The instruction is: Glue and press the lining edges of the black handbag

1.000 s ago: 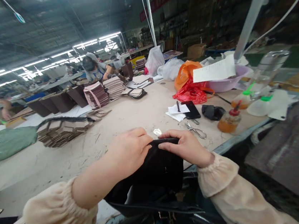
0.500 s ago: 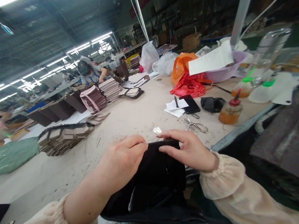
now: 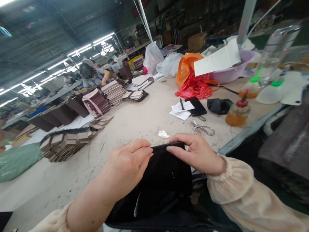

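A black fabric bag (image 3: 163, 184) hangs at the near edge of the table, its mouth turned toward me and a small zip showing on its inner lining. My left hand (image 3: 127, 169) is closed on the bag's upper rim, fingertips pinched together. At the same rim, farther right, my right hand (image 3: 195, 152) grips the edge between thumb and fingers. Between the two hands the rim runs fairly straight. A crumpled white scrap (image 3: 164, 134) lies on the table just beyond the rim. The bag's lower part is dark and hard to make out.
Scissors (image 3: 202, 129), a phone (image 3: 197, 106) with white papers and a bottle of amber liquid (image 3: 237, 113) are beyond my right hand. Plastic bags and a purple basin (image 3: 231, 74) stand farther back. Stacked brown pieces (image 3: 66, 144) line the left. Another person (image 3: 92, 75) works in the distance.
My right thumb has shifted slightly up onto the rim, and my left fingers have moved a little along it. Both hands keep hold of the bag. The view has shifted slightly.
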Demonstrator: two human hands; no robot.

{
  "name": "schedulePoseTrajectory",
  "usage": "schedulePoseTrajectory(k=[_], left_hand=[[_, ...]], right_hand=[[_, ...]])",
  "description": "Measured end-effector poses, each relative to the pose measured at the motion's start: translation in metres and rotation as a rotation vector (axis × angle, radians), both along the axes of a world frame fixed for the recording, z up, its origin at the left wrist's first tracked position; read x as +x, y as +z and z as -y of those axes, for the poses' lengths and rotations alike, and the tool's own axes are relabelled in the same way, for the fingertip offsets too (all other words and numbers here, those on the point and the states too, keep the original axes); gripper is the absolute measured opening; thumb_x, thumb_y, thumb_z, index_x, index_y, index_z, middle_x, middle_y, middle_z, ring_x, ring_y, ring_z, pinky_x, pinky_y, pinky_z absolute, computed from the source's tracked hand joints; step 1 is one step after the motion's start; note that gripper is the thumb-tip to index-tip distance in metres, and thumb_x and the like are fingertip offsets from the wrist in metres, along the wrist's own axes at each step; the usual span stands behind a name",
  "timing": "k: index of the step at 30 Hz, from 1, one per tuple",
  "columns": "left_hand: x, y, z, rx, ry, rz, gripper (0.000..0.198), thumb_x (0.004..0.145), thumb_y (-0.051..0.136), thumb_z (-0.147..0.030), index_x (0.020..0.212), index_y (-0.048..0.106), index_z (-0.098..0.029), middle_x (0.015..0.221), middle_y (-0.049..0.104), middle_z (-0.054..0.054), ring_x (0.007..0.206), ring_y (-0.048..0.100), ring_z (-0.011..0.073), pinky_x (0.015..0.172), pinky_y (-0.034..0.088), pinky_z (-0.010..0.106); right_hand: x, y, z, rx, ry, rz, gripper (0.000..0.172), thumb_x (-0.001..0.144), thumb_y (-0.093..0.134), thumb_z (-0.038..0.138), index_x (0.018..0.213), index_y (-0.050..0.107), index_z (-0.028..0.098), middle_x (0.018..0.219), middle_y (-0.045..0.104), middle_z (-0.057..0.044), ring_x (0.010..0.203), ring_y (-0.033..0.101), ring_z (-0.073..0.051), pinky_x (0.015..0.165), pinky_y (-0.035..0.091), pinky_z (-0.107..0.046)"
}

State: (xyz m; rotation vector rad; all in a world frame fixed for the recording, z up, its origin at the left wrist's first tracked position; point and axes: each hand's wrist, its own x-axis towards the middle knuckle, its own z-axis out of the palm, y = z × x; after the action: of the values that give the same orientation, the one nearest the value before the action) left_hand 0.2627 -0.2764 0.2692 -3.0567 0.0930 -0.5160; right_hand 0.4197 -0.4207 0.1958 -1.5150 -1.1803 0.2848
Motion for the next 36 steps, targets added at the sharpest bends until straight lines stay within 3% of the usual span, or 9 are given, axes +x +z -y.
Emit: schedulePoseTrajectory(k=[4,8,11,16,27,36], left_hand=[[0.002,0.000,0.000,-0.089,0.010,-0.025,0.020,0.088,0.051,-0.019,0.096,0.069,-0.019,0.100,0.070,0.006,0.085,0.066,0.0152,0.078,0.055,0.028],[0.010,0.005,0.002,-0.321,0.210,-0.124,0.020,0.085,0.057,-0.026,0.100,0.069,-0.020,0.094,0.073,0.004,0.083,0.067,0.0169,0.080,0.054,0.030],[0.016,0.009,0.002,-0.494,0.281,-0.254,0.019,0.084,0.057,-0.027,0.095,0.072,-0.022,0.092,0.074,0.001,0.083,0.067,0.0162,0.080,0.052,0.029],[0.018,0.010,0.001,-0.710,0.314,-0.341,0.018,0.083,0.056,-0.027,0.087,0.073,-0.023,0.080,0.073,-0.003,0.073,0.064,0.0131,0.067,0.048,0.024],[0.018,0.012,0.008,-0.673,0.370,-0.316,0.016,0.080,0.057,-0.023,0.078,0.072,-0.020,0.072,0.070,-0.003,0.070,0.061,0.0129,0.065,0.043,0.024],[0.019,0.008,0.003,-0.751,0.346,-0.338,0.015,0.080,0.056,-0.025,0.081,0.070,-0.019,0.072,0.069,-0.002,0.067,0.059,0.0119,0.061,0.042,0.022]], right_hand=[[-0.001,-0.001,-0.001,0.007,0.003,-0.002,0.012,0.081,0.061,0.026,0.085,0.069,0.018,0.080,0.070,-0.001,0.075,0.062,-0.015,0.071,0.046,-0.024],[-0.004,0.002,-0.003,0.012,-0.004,0.001,0.012,0.081,0.063,0.027,0.084,0.070,0.018,0.081,0.071,-0.001,0.077,0.063,-0.015,0.073,0.046,-0.025],[-0.008,0.005,-0.005,0.017,0.015,0.023,0.011,0.080,0.063,0.025,0.084,0.071,0.018,0.081,0.071,-0.001,0.076,0.064,-0.015,0.072,0.046,-0.025],[-0.014,0.011,-0.004,0.007,0.034,0.044,0.007,0.079,0.064,0.020,0.078,0.070,0.018,0.072,0.068,0.000,0.069,0.061,-0.013,0.066,0.044,-0.024],[-0.021,0.013,-0.003,0.044,-0.006,0.058,0.010,0.079,0.062,0.018,0.071,0.068,0.016,0.065,0.062,0.001,0.063,0.057,-0.011,0.060,0.041,-0.023],[-0.018,0.010,-0.003,-0.031,-0.010,0.020,0.008,0.081,0.062,0.022,0.081,0.068,0.017,0.075,0.066,-0.001,0.072,0.060,-0.013,0.067,0.044,-0.025]])
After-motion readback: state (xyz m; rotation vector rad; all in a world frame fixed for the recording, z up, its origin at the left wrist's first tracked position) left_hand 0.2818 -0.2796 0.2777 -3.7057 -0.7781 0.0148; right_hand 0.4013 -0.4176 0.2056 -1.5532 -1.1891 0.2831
